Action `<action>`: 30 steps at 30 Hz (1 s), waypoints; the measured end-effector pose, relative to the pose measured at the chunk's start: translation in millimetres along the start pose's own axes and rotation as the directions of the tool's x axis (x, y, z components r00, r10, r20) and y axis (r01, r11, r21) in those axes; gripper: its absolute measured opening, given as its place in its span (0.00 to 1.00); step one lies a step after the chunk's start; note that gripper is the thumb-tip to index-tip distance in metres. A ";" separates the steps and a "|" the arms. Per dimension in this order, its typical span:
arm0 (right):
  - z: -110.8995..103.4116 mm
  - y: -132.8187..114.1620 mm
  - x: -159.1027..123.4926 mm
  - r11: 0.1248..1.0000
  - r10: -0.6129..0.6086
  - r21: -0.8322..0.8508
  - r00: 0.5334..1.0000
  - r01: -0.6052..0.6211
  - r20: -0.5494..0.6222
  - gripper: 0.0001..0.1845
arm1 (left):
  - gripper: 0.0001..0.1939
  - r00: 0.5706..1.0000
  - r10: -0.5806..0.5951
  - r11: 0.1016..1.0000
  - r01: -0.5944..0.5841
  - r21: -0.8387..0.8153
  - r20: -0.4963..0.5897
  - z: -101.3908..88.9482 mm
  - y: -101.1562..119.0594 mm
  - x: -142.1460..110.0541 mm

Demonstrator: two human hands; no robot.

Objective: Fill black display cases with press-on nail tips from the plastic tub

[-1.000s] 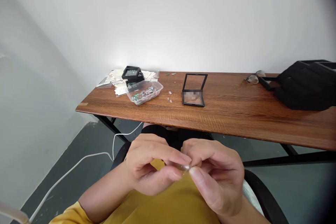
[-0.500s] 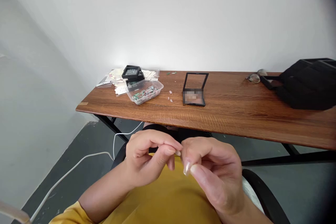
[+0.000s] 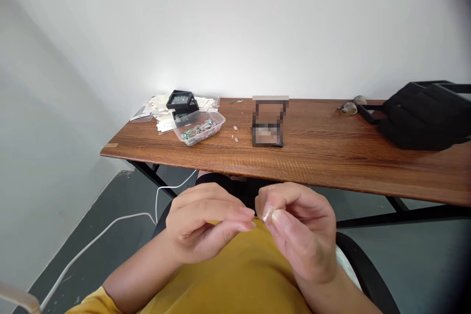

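1. Bench [image 3: 305,162]: at 12 o'clock beyond the hands, so a dropped piece would probably miss it and land on the yellow shirt [image 3: 228,279] or floor [image 3: 423,260].
2. Right hand [image 3: 309,238], at 5 o'clock: thumb and forefinger closed, apparently on the piece; oversqueezing could shoot it out.
3. Left hand [image 3: 200,216], at 7 o'clock: fingertips nearly shut, contents unclear; a brush could dislodge it.
4. Clear piece [image 3: 267,213], at 2 o'clock from the left fingertips: glossy, so slip-prone.
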State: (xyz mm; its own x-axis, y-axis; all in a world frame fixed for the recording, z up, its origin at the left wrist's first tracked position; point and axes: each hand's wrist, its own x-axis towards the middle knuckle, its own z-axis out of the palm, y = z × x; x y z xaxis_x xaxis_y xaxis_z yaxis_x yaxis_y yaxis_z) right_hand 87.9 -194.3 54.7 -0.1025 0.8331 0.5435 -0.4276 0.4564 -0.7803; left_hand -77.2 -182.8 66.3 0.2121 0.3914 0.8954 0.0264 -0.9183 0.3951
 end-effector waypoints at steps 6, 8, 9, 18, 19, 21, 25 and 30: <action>5.4 -3.4 0.4 0.942 -0.204 -0.278 0.978 0.185 -0.039 0.08 | 0.12 1.000 0.028 0.999 -0.028 0.035 -0.007 4.8 -1.1 -1.7; 6.9 -4.2 1.2 0.919 -0.247 -0.326 0.968 0.223 -0.033 0.07 | 0.11 0.999 0.043 0.999 -0.043 0.026 0.001 5.3 -1.8 -2.0; 7.5 -4.3 1.5 0.912 -0.255 -0.339 0.966 0.230 -0.030 0.07 | 0.10 0.998 0.054 0.998 -0.054 0.025 0.010 5.1 -2.1 -1.8; 10.5 -3.5 -0.1 0.930 -0.219 -0.311 0.975 0.195 -0.045 0.08 | 0.07 0.997 0.062 0.992 -0.067 0.104 0.045 2.8 -0.1 0.1; 10.4 -3.2 -0.1 0.935 -0.210 -0.303 0.976 0.185 -0.052 0.08 | 0.07 0.998 0.045 0.992 -0.050 0.113 0.046 2.9 0.8 0.1; 9.9 -2.3 0.1 0.946 -0.191 -0.279 0.980 0.167 -0.061 0.08 | 0.06 0.999 0.019 0.991 -0.024 0.131 0.041 3.4 2.2 -0.1; 8.1 0.4 -0.6 0.962 -0.158 -0.236 0.986 0.140 -0.058 0.08 | 0.08 1.000 0.001 0.990 -0.004 0.142 0.021 4.9 2.1 -2.4; 5.1 5.0 -3.2 0.979 -0.114 -0.173 0.993 0.106 -0.038 0.08 | 0.09 0.996 -0.085 0.986 0.088 0.142 -0.028 7.4 -0.8 -10.2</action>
State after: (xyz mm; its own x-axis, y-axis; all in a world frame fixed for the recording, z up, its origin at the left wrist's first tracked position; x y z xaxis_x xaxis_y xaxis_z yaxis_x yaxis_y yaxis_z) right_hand 81.5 -196.2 50.6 -0.0191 0.7867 0.6170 -0.2739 0.5894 -0.7600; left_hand -72.1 -186.5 55.3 0.1819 0.4692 0.8641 0.1831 -0.8796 0.4390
